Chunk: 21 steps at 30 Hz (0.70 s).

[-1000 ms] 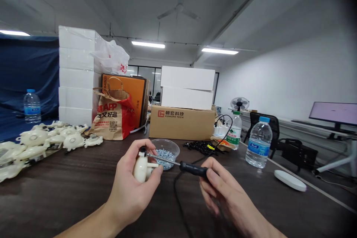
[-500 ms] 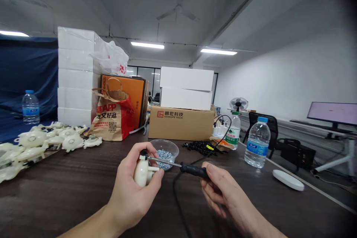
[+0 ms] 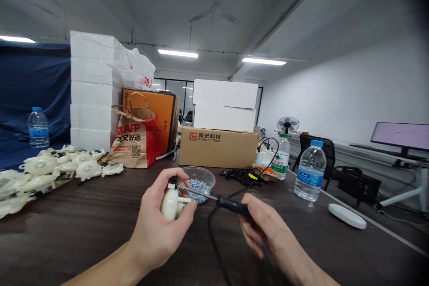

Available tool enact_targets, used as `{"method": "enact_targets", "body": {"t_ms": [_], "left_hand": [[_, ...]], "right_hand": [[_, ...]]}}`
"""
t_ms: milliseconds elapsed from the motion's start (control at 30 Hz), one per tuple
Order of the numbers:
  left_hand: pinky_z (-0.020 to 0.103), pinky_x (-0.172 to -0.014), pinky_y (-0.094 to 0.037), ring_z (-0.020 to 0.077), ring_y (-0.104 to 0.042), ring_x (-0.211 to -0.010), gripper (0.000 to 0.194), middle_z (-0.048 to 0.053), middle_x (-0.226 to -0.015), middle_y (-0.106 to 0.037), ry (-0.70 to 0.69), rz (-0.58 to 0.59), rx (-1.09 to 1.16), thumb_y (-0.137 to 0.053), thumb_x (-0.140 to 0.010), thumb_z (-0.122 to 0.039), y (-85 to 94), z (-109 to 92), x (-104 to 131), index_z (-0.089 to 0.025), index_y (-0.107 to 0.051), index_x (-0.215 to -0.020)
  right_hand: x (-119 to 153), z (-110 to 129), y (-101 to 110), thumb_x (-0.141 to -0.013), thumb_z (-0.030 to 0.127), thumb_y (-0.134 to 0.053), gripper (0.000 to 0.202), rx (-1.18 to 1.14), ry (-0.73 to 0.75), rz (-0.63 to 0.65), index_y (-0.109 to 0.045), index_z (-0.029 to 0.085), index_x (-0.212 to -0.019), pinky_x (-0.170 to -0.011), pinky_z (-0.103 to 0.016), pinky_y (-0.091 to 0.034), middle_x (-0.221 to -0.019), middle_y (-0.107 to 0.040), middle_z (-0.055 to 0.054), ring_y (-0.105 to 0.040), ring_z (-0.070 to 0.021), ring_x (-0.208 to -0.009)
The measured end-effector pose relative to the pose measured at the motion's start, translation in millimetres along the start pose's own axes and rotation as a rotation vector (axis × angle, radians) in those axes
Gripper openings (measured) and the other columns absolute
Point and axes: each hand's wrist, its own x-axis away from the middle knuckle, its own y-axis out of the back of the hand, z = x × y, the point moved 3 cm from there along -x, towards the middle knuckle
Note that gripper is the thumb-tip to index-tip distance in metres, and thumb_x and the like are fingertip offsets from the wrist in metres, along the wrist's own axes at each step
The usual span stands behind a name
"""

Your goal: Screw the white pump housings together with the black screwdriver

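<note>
My left hand (image 3: 159,225) is closed around a cream plastic housing (image 3: 170,204) with a small black part (image 3: 173,183) at its top. My right hand (image 3: 268,228) grips the black handle of a screwdriver (image 3: 231,205), thumb along its end. The metal shaft points left and its tip meets the housing beside the black part; the exact contact is too small to make out. Just behind the left hand stands a clear plastic bowl (image 3: 210,178) of small silver screws (image 3: 199,186).
Several cream housings (image 3: 80,165) lie at the left. Small black parts (image 3: 234,174) are heaped behind the bowl, near a cardboard box (image 3: 217,152). A black cable (image 3: 214,241) crosses the table. At the right are a water bottle (image 3: 309,174) and a white oval object (image 3: 347,216).
The right hand's lower fingers have shifted slightly around the screwdriver handle. The housing and the screwdriver tip stay nearly in place, and the view has moved very little.
</note>
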Motion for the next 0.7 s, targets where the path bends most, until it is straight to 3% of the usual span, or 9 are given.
{"method": "enact_targets", "body": {"t_ms": [133, 333, 433, 567, 633, 700], "left_hand": [[0.018, -0.063, -0.050, 0.0099, -0.055, -0.070, 0.028, 0.000, -0.093, -0.061, 0.035, 0.006, 0.014, -0.068, -0.083, -0.019, 1.4, -1, -2, -0.022, -0.053, -0.106], [0.018, -0.065, -0.050, 0.0108, -0.057, -0.072, 0.030, 0.000, -0.093, -0.062, 0.028, 0.085, -0.027, -0.069, -0.081, -0.017, 1.8, 0, 0, -0.023, -0.054, -0.106], [0.018, -0.065, -0.050, 0.0104, -0.057, -0.072, 0.031, -0.001, -0.092, -0.061, 0.043, 0.063, -0.004, -0.069, -0.080, -0.017, 0.9, 1, 0, -0.024, -0.054, -0.106], [0.018, -0.065, -0.050, 0.0106, -0.057, -0.071, 0.032, -0.002, -0.090, -0.061, 0.090, 0.078, -0.010, -0.068, -0.080, -0.018, -3.3, 2, -1, -0.024, -0.054, -0.108], [0.018, -0.062, -0.049, 0.0105, -0.057, -0.069, 0.033, -0.003, -0.085, -0.060, 0.115, 0.133, -0.042, -0.067, -0.079, -0.016, -6.4, 1, 1, -0.024, -0.055, -0.108], [0.017, -0.060, -0.047, 0.0101, -0.056, -0.066, 0.033, -0.004, -0.080, -0.058, 0.131, 0.212, -0.076, -0.065, -0.078, -0.014, -9.2, -1, 4, -0.024, -0.055, -0.107]], "right_hand": [[7, 2, 2, -0.099, 0.059, -0.052, 0.036, 0.151, 0.048, -0.005, -0.050, 0.023, -0.100, -0.054, -0.023, -0.029, -0.065, -0.041, 0.007, -0.035, -0.0109, -0.058], [2, 1, 11, -0.101, 0.062, -0.043, 0.049, 0.124, 0.090, 0.002, -0.048, 0.020, -0.075, -0.048, -0.026, -0.022, -0.056, -0.034, 0.007, -0.028, -0.0098, -0.049], [-2, 5, 12, -0.101, 0.058, -0.044, 0.044, 0.182, 0.105, -0.007, -0.049, 0.021, -0.079, -0.047, -0.025, -0.026, -0.057, -0.037, 0.007, -0.032, -0.0105, -0.049], [-1, 21, 12, -0.103, 0.041, -0.049, 0.022, 0.639, 0.363, -0.083, -0.060, 0.022, -0.103, -0.068, -0.027, -0.045, -0.088, -0.064, -0.002, -0.060, -0.0174, -0.076], [2, 25, 9, -0.103, 0.034, -0.051, 0.017, 0.898, 0.548, -0.086, -0.061, 0.023, -0.112, -0.072, -0.028, -0.046, -0.094, -0.066, -0.004, -0.063, -0.0186, -0.082], [7, 23, 6, -0.104, 0.031, -0.051, 0.017, 1.093, 0.698, -0.097, -0.059, 0.021, -0.114, -0.063, -0.028, -0.041, -0.086, -0.064, -0.003, -0.063, -0.0178, -0.073]]}}
